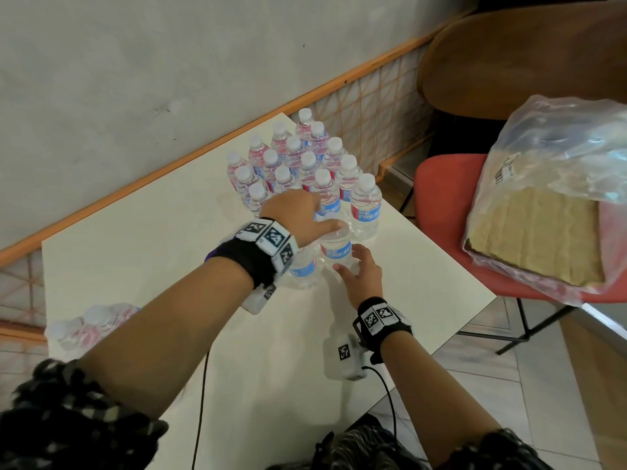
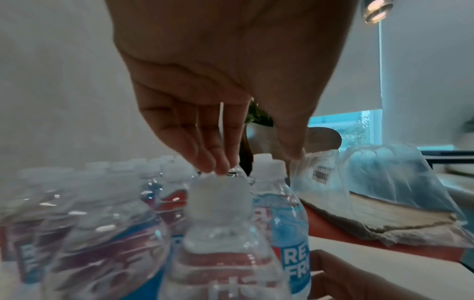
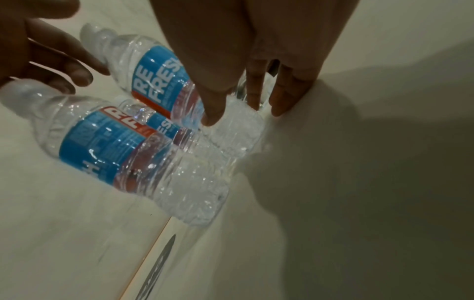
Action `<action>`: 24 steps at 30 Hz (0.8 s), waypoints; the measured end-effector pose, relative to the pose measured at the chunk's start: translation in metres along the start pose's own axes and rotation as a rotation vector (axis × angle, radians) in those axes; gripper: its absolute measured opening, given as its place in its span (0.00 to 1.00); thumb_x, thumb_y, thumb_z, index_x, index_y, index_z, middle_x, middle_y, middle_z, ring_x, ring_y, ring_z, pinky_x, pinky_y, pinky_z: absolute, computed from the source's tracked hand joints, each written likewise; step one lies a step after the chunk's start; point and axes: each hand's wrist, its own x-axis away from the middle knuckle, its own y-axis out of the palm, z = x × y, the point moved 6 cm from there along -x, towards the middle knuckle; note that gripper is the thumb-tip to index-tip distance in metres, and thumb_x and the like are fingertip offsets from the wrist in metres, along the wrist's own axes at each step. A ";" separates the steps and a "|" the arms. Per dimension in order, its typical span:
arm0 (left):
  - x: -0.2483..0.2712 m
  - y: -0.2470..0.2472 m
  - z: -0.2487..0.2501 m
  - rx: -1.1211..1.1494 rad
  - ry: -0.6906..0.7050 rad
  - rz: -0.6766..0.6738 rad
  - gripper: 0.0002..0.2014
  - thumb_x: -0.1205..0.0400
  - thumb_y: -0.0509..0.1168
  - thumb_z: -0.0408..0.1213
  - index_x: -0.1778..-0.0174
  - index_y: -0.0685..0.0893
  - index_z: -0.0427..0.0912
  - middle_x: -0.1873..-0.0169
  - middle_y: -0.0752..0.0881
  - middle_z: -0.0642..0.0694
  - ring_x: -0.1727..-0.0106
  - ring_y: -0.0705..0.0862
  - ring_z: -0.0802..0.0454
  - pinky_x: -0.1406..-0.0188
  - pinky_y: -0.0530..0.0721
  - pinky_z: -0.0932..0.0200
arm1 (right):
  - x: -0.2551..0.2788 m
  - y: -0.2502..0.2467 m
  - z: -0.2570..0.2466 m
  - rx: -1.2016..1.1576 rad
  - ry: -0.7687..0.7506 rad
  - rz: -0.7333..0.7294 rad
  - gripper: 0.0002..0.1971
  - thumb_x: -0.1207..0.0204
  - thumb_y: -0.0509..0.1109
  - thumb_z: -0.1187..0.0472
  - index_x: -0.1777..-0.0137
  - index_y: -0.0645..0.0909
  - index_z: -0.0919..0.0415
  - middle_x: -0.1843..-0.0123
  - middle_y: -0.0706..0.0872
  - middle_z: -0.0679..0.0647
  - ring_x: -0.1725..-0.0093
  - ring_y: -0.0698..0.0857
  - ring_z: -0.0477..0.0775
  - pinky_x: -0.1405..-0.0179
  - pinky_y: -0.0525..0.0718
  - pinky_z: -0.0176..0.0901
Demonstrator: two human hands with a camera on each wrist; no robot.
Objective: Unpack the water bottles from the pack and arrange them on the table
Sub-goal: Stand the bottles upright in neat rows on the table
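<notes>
Several upright water bottles [image 1: 307, 162] with white caps and blue-red labels stand grouped at the white table's [image 1: 142, 239] far corner. In front of them stand two more. My right hand [image 1: 360, 271] pinches the base of one water bottle [image 1: 336, 247], thumb [image 3: 212, 113] in front and fingers [image 3: 254, 99] behind. My left hand [image 1: 295, 213] hovers over the caps with straight fingers [image 2: 218, 162] at the near bottle's cap [image 2: 218, 190]; its thumb [image 1: 330, 227] lies over the held bottle's cap. The other bottle [image 1: 302, 271] stands under my left wrist.
The torn plastic pack wrap [image 1: 556, 157] with its cardboard tray [image 1: 536, 232] lies on a red chair [image 1: 437, 198] right of the table. Several more wrapped bottles [image 1: 90, 325] sit at the table's left edge. A wall with an orange rail runs behind.
</notes>
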 end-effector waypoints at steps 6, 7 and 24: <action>0.019 0.016 -0.038 -0.032 -0.019 -0.206 0.27 0.30 0.74 0.56 0.38 0.81 0.49 0.48 0.82 0.47 0.47 0.82 0.46 0.51 0.79 0.55 | 0.001 -0.001 -0.009 0.118 0.016 0.021 0.29 0.25 0.71 0.48 0.25 0.68 0.47 0.29 0.75 0.56 0.31 0.70 0.60 0.32 0.69 0.51; 0.021 0.020 -0.039 -0.004 -0.023 -0.220 0.24 0.30 0.75 0.52 0.40 0.83 0.48 0.50 0.83 0.46 0.49 0.83 0.45 0.51 0.80 0.54 | 0.000 0.000 -0.010 0.153 0.029 0.012 0.30 0.25 0.71 0.46 0.24 0.66 0.46 0.28 0.74 0.56 0.30 0.69 0.60 0.31 0.69 0.52; 0.029 0.028 -0.042 0.239 -0.065 -0.147 0.15 0.30 0.77 0.40 0.49 0.88 0.41 0.56 0.89 0.44 0.52 0.85 0.45 0.50 0.84 0.52 | -0.021 0.003 -0.010 0.132 0.224 0.087 0.30 0.24 0.68 0.43 0.24 0.65 0.45 0.31 0.75 0.58 0.29 0.70 0.61 0.34 0.73 0.57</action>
